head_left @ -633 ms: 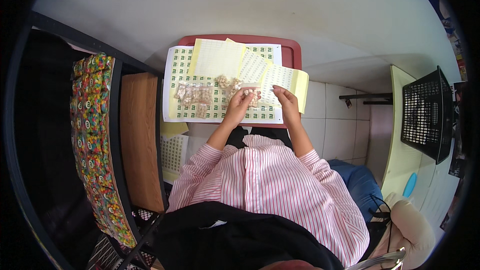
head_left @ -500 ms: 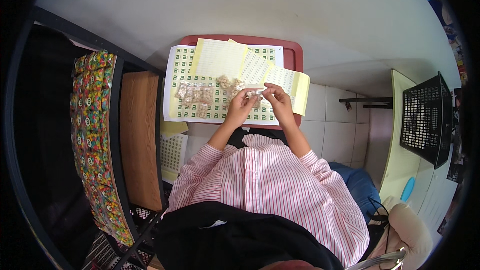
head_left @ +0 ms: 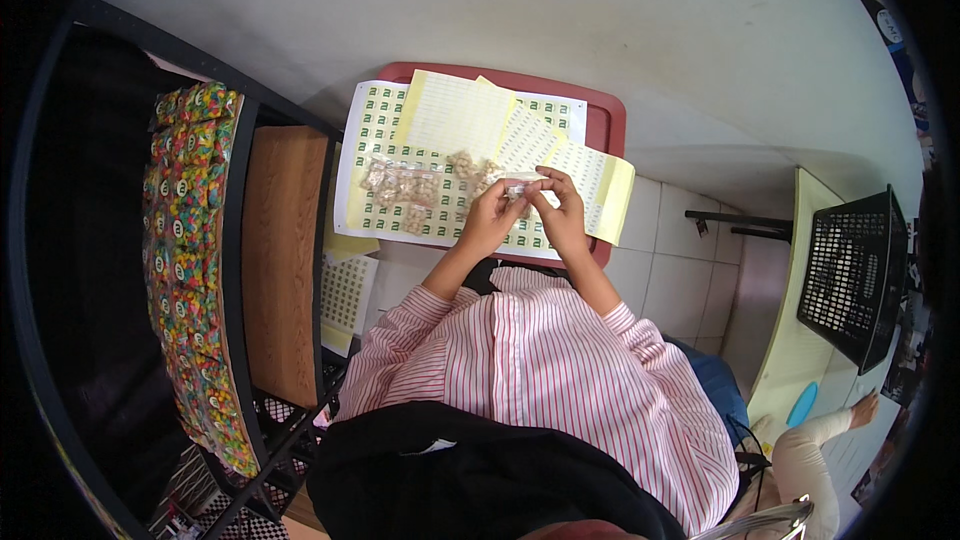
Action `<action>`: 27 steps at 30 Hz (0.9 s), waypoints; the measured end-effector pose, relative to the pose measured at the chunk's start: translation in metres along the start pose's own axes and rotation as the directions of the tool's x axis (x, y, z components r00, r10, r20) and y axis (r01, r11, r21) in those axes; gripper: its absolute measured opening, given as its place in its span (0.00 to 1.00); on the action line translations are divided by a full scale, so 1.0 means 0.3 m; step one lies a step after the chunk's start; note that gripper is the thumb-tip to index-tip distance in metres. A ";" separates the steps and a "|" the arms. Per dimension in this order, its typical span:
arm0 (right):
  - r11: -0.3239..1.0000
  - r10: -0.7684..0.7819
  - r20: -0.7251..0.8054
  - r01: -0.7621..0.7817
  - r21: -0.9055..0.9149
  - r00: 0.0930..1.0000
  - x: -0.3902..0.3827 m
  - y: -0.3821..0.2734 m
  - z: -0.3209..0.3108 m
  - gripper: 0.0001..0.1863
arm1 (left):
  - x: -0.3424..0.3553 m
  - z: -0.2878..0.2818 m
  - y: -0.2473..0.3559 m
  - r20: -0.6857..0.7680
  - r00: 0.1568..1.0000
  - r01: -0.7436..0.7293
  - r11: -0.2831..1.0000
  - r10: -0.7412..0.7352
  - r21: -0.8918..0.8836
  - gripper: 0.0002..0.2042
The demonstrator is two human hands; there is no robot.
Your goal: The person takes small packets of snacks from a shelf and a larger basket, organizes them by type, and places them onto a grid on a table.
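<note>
Between my two hands is a small clear plastic bag (head_left: 517,189) of pale, beige pieces, its top edge facing away from me. My left hand (head_left: 487,219) pinches the bag's left side. The fingers of my right hand (head_left: 563,217) are closed at its right side. Under the hands lie sheets of stickers (head_left: 380,122) with green marks. Left of my left hand, several similar filled bags (head_left: 407,187) lie on the sheets. More pale pieces or bags (head_left: 462,164) sit just beyond it. What exactly the pieces are is too small to tell.
The sheets rest on a red tray-like surface (head_left: 613,130) against the wall. Left stands a rack with colourful candy packets (head_left: 190,270) and a wooden board (head_left: 282,270). To the right are a black basket (head_left: 850,275), a blue oval (head_left: 803,404) and another person's cream-clad limb (head_left: 822,450).
The whole view has shifted slightly. My right fingers have come down closer to the left ones at the bag. At lower right, the other person's limb has stretched out.
</note>
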State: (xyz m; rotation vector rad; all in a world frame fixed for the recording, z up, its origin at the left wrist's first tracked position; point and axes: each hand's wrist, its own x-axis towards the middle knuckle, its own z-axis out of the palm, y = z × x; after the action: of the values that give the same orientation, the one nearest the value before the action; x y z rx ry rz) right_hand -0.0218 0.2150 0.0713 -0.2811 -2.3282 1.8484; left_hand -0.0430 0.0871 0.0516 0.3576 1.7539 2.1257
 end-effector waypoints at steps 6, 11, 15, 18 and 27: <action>0.998 -0.060 -0.065 0.059 -0.006 0.996 0.005 0.012 0.001 0.04 | 0.015 0.024 0.016 -0.023 1.000 -0.009 0.999 0.008 -0.042 0.10; 0.997 -0.079 -0.067 0.079 -0.006 0.995 0.009 0.018 0.003 0.04 | 0.012 0.016 0.023 0.007 1.000 0.017 1.000 -0.017 0.004 0.10; 0.997 -0.066 -0.071 0.069 0.043 0.995 0.009 0.038 0.007 0.03 | 0.005 0.018 0.040 0.006 1.000 -0.014 1.000 0.013 0.007 0.11; 0.983 -0.047 -0.088 0.062 0.172 0.995 -0.004 0.025 0.020 0.03 | 0.002 0.022 0.028 -0.032 0.997 -0.067 0.997 0.068 0.037 0.11; 0.978 0.010 -0.021 -0.005 0.208 1.000 -0.027 -0.013 0.023 0.06 | -0.030 0.024 0.014 -0.108 0.988 -0.112 0.993 0.115 0.036 0.09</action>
State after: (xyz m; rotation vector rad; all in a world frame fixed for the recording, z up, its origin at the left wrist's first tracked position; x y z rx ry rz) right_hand -0.0159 0.2057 0.0736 -0.2822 -2.0990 2.0600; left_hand -0.0323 0.0890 0.0575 0.3632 1.8688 2.2392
